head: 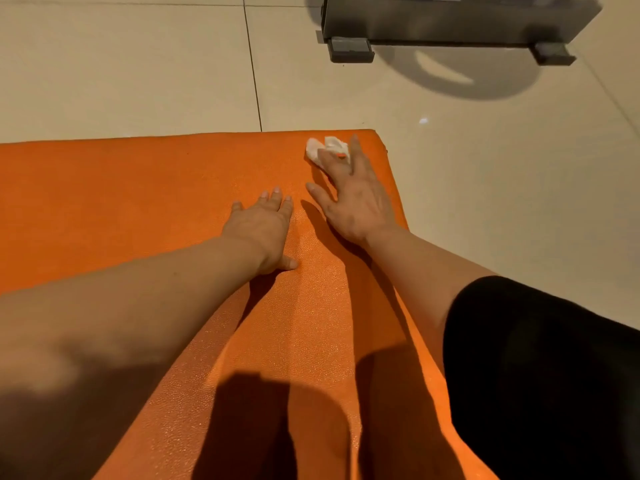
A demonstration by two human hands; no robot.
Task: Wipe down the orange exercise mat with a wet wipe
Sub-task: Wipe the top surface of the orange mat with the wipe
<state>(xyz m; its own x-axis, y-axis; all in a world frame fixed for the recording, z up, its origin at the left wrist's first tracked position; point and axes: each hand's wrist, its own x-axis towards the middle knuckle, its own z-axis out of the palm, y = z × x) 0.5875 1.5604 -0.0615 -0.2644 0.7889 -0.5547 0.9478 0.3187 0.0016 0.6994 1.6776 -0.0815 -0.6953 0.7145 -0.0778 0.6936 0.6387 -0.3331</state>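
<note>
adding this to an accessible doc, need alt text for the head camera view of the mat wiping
A person's right hand presses a crumpled white wet wipe with straight fingers onto the far right corner of an orange exercise mat, while the left hand rests flat on the mat beside it. Beige floor tiles and a dark metal base lie beyond.

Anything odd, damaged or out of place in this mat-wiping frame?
Nothing stands out. The orange textured exercise mat lies flat and unmarked on the beige tiled floor; the right hand presses the crumpled white wet wipe near its far corner, the left hand flat beside.
</note>
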